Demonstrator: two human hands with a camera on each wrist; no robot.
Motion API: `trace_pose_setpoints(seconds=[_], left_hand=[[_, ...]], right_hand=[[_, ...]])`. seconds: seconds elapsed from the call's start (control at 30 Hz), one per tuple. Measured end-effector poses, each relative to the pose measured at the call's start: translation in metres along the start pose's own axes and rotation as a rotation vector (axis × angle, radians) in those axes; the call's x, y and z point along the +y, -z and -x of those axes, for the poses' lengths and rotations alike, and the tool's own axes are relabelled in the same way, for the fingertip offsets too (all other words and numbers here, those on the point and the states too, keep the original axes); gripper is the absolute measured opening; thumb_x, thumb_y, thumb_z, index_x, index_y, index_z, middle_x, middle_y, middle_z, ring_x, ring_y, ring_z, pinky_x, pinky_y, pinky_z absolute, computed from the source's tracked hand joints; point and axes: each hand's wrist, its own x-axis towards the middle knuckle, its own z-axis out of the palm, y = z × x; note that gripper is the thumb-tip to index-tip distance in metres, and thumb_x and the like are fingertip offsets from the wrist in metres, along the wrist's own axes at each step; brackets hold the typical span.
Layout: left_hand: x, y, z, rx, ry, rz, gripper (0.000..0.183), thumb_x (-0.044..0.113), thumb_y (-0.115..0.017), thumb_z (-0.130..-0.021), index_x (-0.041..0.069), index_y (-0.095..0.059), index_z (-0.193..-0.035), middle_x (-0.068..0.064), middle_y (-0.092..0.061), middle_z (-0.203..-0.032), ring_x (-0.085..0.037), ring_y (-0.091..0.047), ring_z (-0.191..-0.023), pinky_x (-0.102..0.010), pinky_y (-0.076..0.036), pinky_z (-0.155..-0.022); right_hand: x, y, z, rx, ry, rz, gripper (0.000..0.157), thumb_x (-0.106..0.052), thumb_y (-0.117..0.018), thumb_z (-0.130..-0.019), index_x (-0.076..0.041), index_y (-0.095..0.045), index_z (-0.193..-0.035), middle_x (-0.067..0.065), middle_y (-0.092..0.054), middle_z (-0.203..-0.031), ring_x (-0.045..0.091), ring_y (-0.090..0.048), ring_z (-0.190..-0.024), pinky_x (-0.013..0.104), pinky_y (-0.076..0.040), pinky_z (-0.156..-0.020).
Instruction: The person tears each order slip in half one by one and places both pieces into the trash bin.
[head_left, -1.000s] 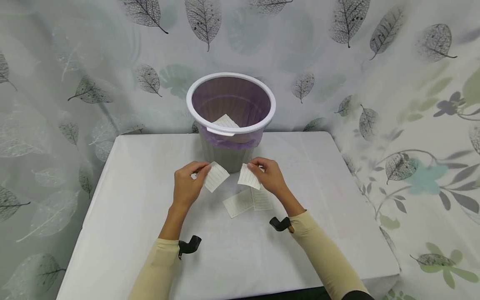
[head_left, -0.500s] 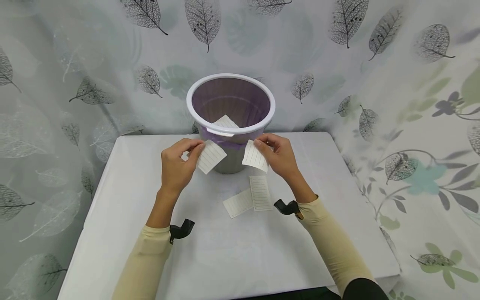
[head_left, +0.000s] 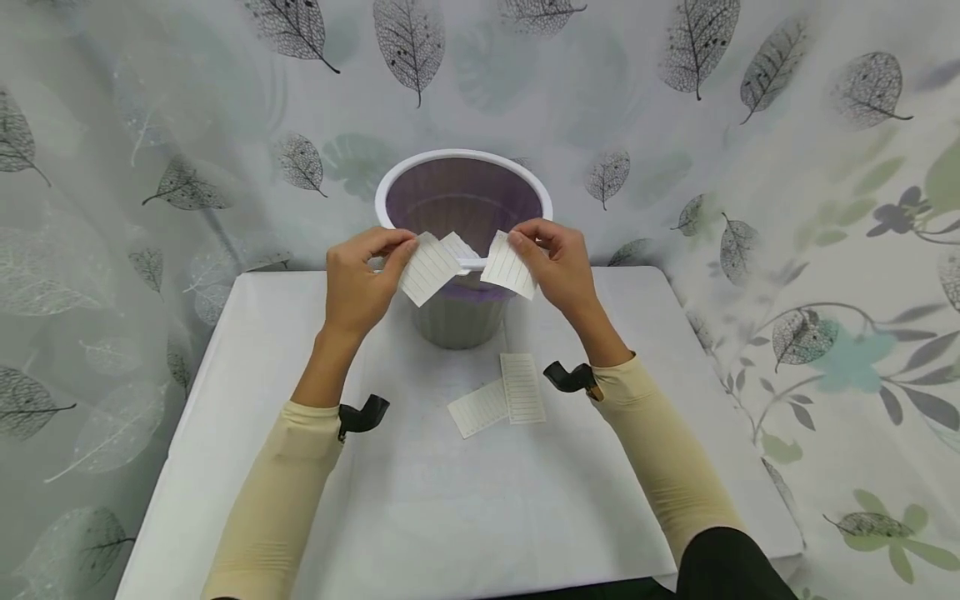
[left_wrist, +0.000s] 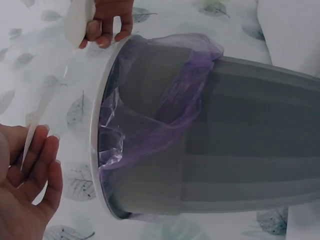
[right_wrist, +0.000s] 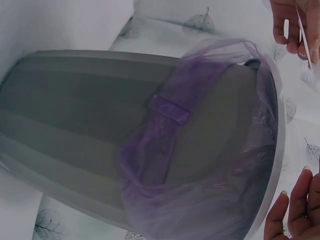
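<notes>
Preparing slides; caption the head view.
Left hand and right hand each pinch ruled paper near a purple-lined wastebasket.

Snug pale-yellow sleeves [head_left: 273, 492]; bent black wrist mounts [head_left: 364, 415].

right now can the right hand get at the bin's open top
Likely yes: the right hand, pinching a paper slip, is near the white rim, and nothing covers the bin.

Bright head view, soft shadows, dimmer hazy wrist views
</notes>
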Motion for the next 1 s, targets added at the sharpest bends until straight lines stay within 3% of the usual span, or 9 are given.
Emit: trace_pose_setpoints(seconds=[0.27,0.5,0.73,1.0], left_hand=[[-0.008,-0.007,-0.027,0.003,0.008,0.000,0.009,0.005,-0.075,-0.097,-0.002,-0.080,-0.099,-0.010,-0.077,-0.094,-0.021,-0.070,-0.080,-0.023,-0.051,-0.077],[-0.014,-0.013,-0.040,-0.031,0.003,-0.043,0.011,0.007,-0.074,-0.098,-0.003,-0.079,-0.099,-0.011,-0.077,-0.093,-0.021,-0.069,-0.077,-0.024,-0.050,-0.074],[-0.019,-0.018,-0.052,-0.037,0.083,-0.094,0.012,0.007,-0.075,-0.097,-0.004,-0.080,-0.101,-0.012,-0.077,-0.093,-0.021,-0.069,-0.077,-0.025,-0.050,-0.074],[-0.025,-0.027,-0.059,-0.064,0.174,-0.136,0.014,0.009,-0.074,-0.098,-0.003,-0.080,-0.102,-0.013,-0.077,-0.094,-0.021,-0.068,-0.076,-0.021,-0.049,-0.073]], right_hand=[[-0.008,-0.004,-0.023,0.032,0.020,0.038,0.012,0.007,-0.065,-0.098,0.017,-0.071,-0.099,0.028,-0.070,-0.094,0.013,-0.062,-0.080,0.021,-0.048,-0.065],[-0.004,-0.003,-0.037,0.039,0.008,0.082,0.013,0.005,-0.066,-0.099,0.016,-0.072,-0.098,0.028,-0.070,-0.095,0.012,-0.063,-0.082,0.022,-0.048,-0.068],[0.042,0.003,-0.056,0.040,-0.036,0.145,0.018,-0.009,-0.069,-0.101,0.008,-0.076,-0.102,0.017,-0.071,-0.093,0.015,-0.058,-0.082,0.025,-0.043,-0.069],[0.048,0.002,-0.062,0.025,-0.033,0.134,0.018,-0.014,-0.071,-0.101,0.004,-0.077,-0.102,0.009,-0.070,-0.090,0.017,-0.057,-0.081,0.026,-0.043,-0.071]])
